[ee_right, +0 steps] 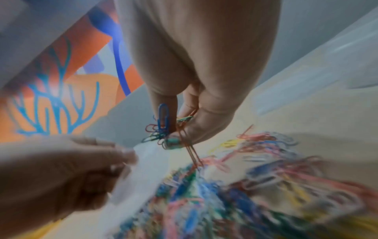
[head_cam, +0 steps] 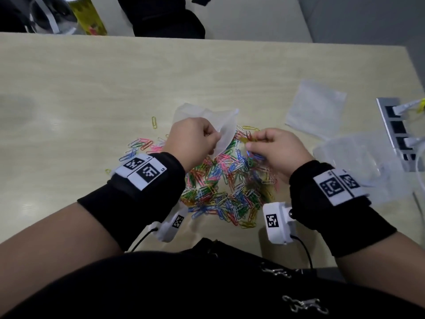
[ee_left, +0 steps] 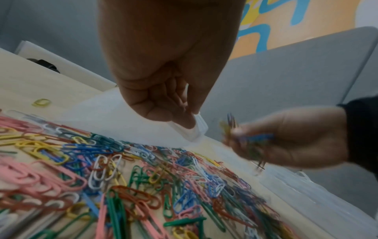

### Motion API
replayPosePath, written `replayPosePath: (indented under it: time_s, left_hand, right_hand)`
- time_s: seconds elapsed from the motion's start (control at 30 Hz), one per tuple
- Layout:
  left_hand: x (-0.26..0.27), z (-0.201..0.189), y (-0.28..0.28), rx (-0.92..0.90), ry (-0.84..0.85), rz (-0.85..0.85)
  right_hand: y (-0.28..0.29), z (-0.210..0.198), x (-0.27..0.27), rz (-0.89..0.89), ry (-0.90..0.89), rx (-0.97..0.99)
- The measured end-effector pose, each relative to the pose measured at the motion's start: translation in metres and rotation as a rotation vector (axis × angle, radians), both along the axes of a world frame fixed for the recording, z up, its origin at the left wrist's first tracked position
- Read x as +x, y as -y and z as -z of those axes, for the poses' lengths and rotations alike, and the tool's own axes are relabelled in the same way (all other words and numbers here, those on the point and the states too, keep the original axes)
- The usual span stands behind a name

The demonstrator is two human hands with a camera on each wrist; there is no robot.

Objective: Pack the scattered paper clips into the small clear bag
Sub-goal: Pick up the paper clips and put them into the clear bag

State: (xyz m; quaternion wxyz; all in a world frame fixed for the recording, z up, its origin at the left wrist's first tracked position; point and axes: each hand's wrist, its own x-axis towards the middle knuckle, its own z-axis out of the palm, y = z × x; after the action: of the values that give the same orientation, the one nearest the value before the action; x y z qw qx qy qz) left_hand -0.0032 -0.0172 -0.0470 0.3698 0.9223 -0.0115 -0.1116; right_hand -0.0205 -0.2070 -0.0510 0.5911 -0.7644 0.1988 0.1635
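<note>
A heap of coloured paper clips (head_cam: 230, 189) (ee_left: 126, 182) (ee_right: 255, 186) lies on the pale wooden table (head_cam: 115, 88) in front of me. My left hand (head_cam: 195, 139) (ee_left: 163, 90) (ee_right: 67, 169) pinches the rim of a small clear bag (head_cam: 220, 127) (ee_left: 192, 131) (ee_right: 147, 163) and holds it just above the far side of the heap. My right hand (head_cam: 271, 148) (ee_left: 290, 137) (ee_right: 196, 103) grips a bunch of clips (head_cam: 249, 140) (ee_right: 163, 127) (ee_left: 247, 139) a short way right of the bag's mouth. One orange clip dangles from the bunch.
A flat clear bag (head_cam: 315, 109) lies at the far right, with a bigger crumpled plastic bag (head_cam: 358, 157) nearer. A metal socket strip (head_cam: 397, 132) with plugs sits at the table's right edge. A lone yellow clip (head_cam: 154, 122) lies left of the heap.
</note>
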Motion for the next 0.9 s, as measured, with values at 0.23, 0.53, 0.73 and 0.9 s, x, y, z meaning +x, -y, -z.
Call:
replayPosePath:
  time_s: [0.23,0.53,0.73,0.9]
  left_hand:
    - [-0.01,-0.002,0.008,-0.039,-0.005,0.05]
    - [-0.013,0.0,0.009,-0.08,-0.037,0.011]
    - [-0.011,0.0,0.005,-0.082,-0.032,-0.012]
    - [-0.011,0.0,0.002,-0.081,-0.032,-0.009]
  right_hand:
    - [-0.023,-0.011,0.008,0.025,-0.091,0.085]
    - [-0.031,-0.022,0.013,-0.233,-0.068,-0.157]
    - [-0.011,-0.025,-0.005,-0.224,0.012,-0.438]
    - [-0.004,-0.005,-0.036,-0.389,-0.437,-0.872]
